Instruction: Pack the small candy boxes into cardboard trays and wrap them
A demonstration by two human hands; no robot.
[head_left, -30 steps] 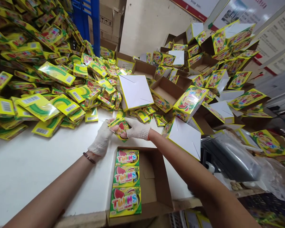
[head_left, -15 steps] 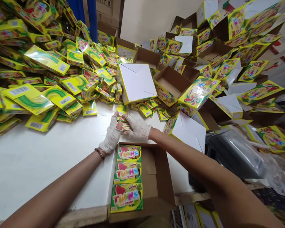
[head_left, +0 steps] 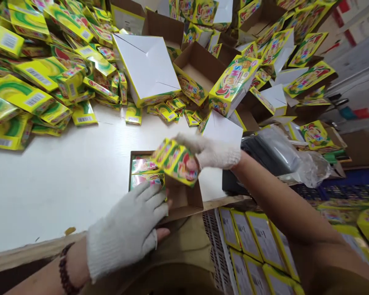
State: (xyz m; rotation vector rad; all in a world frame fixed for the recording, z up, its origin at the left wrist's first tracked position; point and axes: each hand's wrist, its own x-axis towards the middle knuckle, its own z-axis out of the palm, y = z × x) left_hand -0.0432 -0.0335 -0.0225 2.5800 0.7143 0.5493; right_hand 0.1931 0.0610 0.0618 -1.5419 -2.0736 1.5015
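A brown carton (head_left: 184,211) sits at the table's front edge, with small yellow-green boxes (head_left: 146,164) along its left side. My left hand (head_left: 130,225), in a white fingerless glove, lies over the carton's front left part, fingers spread on the boxes there. Above the carton's right side, my gloved right hand (head_left: 207,151) is closed round a row of small candy boxes (head_left: 178,162), slightly blurred and tilted. The carton's right part shows bare brown cardboard below them.
Small yellow boxes (head_left: 37,73) are heaped at the back left. A closed white-bottomed carton (head_left: 150,65) and open display cartons (head_left: 199,65) fill the back and right. Plastic wrap (head_left: 276,147) lies at right; below it a crate holds packed boxes (head_left: 258,233).
My right hand has lifted the row of boxes from the table to above the carton. My left hand has come back onto the boxes in the carton. The view has shifted.
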